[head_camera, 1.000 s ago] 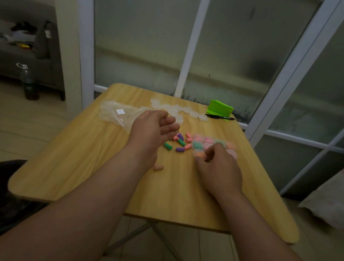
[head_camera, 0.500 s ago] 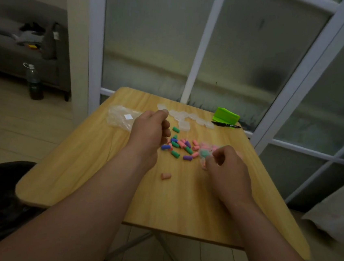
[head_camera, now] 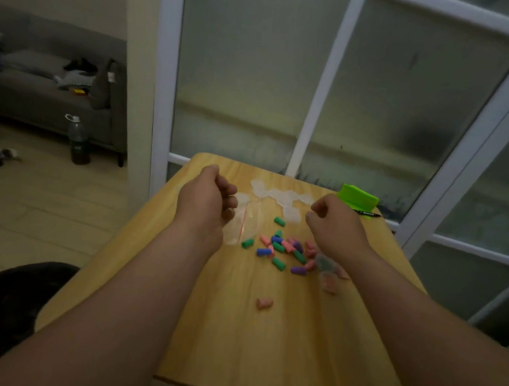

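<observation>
The left hand (head_camera: 206, 202) is raised over the table (head_camera: 230, 347), curled round the top of a clear bag (head_camera: 245, 223) with a red strip, which hangs to the wood. The right hand (head_camera: 335, 223) is curled too, thumb against forefinger; whether it pinches anything cannot be told. Between them lie the coloured pieces (head_camera: 285, 249), green, pink, blue and purple, with a blurred packet (head_camera: 327, 266) just beside the right wrist and one pink piece (head_camera: 263, 303) apart, nearer the person
</observation>
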Available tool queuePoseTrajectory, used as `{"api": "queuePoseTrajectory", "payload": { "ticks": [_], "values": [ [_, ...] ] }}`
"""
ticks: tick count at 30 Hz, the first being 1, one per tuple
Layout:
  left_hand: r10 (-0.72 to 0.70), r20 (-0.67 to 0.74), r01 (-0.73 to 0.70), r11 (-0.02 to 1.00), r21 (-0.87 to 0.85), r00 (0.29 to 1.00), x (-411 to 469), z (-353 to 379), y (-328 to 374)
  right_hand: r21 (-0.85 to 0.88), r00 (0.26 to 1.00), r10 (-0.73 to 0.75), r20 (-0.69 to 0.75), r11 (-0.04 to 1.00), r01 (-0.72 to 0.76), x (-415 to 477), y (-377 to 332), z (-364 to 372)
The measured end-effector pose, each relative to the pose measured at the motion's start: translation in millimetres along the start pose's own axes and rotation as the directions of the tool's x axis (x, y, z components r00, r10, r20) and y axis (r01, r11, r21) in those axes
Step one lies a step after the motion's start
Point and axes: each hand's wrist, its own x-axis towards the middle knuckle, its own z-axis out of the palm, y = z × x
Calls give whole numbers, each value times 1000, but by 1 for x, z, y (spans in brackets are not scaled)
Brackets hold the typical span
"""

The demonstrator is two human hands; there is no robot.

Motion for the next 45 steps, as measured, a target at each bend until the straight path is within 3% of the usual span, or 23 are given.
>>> {"api": "queuePoseTrajectory", "payload": {
  "ticks": [9, 20, 28, 33, 36, 41, 45],
  "values": [
    [46, 17, -46, 999, 1, 999, 19, -3, 15, -203, 991, 36, 128, 979, -9, 97, -7, 52],
    [10, -11, -10, 1000, 3, 1000, 28, -10, 12, -337, 980, 75, 185, 941, -9, 112, -13, 83],
    [-53, 15, 52, 996, 74, 998, 12, -10, 5, -112, 991, -48, 123, 992, 62, 72, -27, 36],
    [-150, 152, 107, 959, 261, 977, -31, -9, -16, 249, 994, -89, 60, 966, 71, -29, -22, 0],
    [-245, 266, 108, 891, 441, 932, -59, -9, -21, 375, 990, -127, 55, 922, 98, -88, -22, -15],
    [-352, 393, 67, 811, 581, 849, -91, -18, -26, 384, 980, -195, 48, 909, 162, -136, -29, -33],
    [-333, 465, 42, 846, 531, 821, -100, -28, -29, 421, 967, -251, 43, 882, 211, -154, -30, -40]
  ]
}}
